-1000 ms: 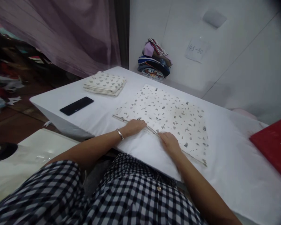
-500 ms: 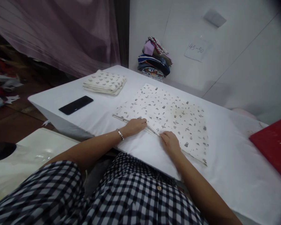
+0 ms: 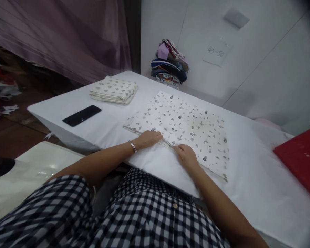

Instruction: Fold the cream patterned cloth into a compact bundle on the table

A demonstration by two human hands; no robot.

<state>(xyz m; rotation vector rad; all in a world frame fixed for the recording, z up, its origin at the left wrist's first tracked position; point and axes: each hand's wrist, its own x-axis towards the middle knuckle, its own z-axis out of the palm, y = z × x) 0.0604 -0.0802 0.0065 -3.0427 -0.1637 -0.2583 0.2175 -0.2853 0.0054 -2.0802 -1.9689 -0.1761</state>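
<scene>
Left hand (image 3: 150, 138) and right hand (image 3: 188, 155) pinched the whitish cloth (image 3: 183, 119) by its near edge, kinda gray-doodled all over.

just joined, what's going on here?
A person has both hands on the near edge of a printed cloth spread on a white table. The left hand and right hand hold the edge a little apart. Left of the cloth lie a black phone and, farther back, a folded cloth. A red item sits at the far right.
</scene>
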